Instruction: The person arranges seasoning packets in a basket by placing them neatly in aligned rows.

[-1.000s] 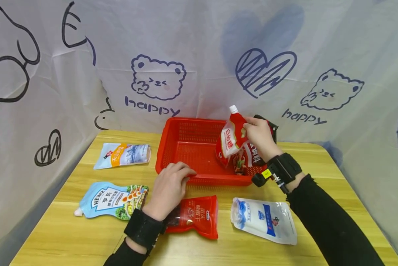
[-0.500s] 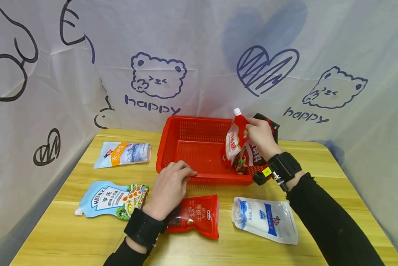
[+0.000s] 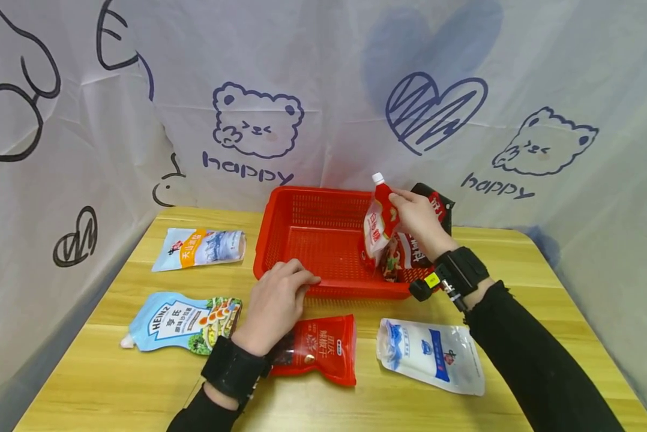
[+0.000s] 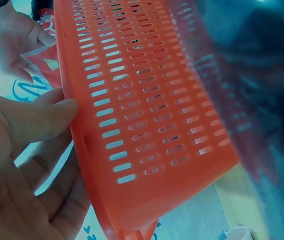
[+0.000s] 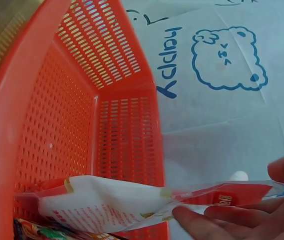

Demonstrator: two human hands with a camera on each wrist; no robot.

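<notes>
capped pouch (image 3: pixel 378 233) has tipped left in right grip (image 3: pixel 422 221) (bottom inside basket (image 3: pixel 320 252))

A red and white pouch (image 3: pixel 378 231) (white cap (image 3: pixel 377 177) uppermost), pinched by the right hand (image 3: pixel 422 223), slants down into the right side of a red slotted basket (image 3: pixel 318 255) whose near rim (image 3: pixel 361 288) the left hand (image 3: pixel 276 303) holds.

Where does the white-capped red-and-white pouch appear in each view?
Head: the pouch is right of centre, in the right hand, its lower end in the red basket.
Left wrist: the pouch is at upper left, partly visible past the basket's rim.
Right wrist: the pouch runs across the lower part, toward the fingers at right.
Shared landmark: the red basket.
</notes>
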